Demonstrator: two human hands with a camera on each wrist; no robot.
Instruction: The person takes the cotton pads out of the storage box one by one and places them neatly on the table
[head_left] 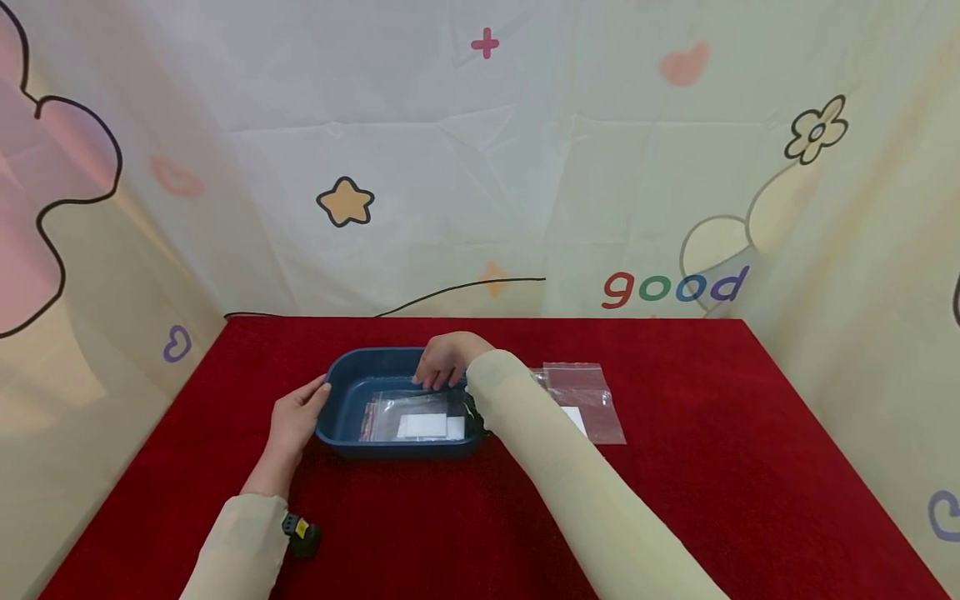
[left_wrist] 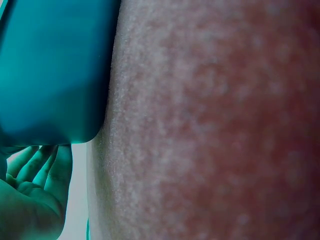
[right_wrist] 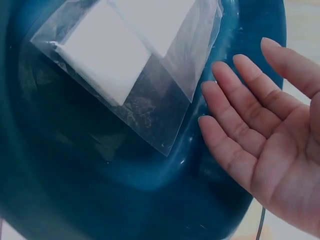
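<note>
A blue plastic basin (head_left: 397, 450) stands on the red cloth, with my left hand (head_left: 294, 421) holding its left end at the rim. In the left wrist view, the fingers of the left hand (left_wrist: 37, 195) reach against the basin's end wall (left_wrist: 55, 75). Several clear zip bags (head_left: 388, 417) with white cards lie overlapping inside the basin. Over the basin's right rear part hangs my right hand (head_left: 450, 358), palm down. Its fingers are loosely bent and hold nothing; in the right wrist view they spread beside a bag's edge (right_wrist: 165, 135).
Right of the basin, more clear zip bags (head_left: 588, 392) lie flat on the red cloth (head_left: 697, 467), partly hidden by the right sleeve (head_left: 570, 483). A patterned curtain (head_left: 450, 167) rises behind the table's far edge.
</note>
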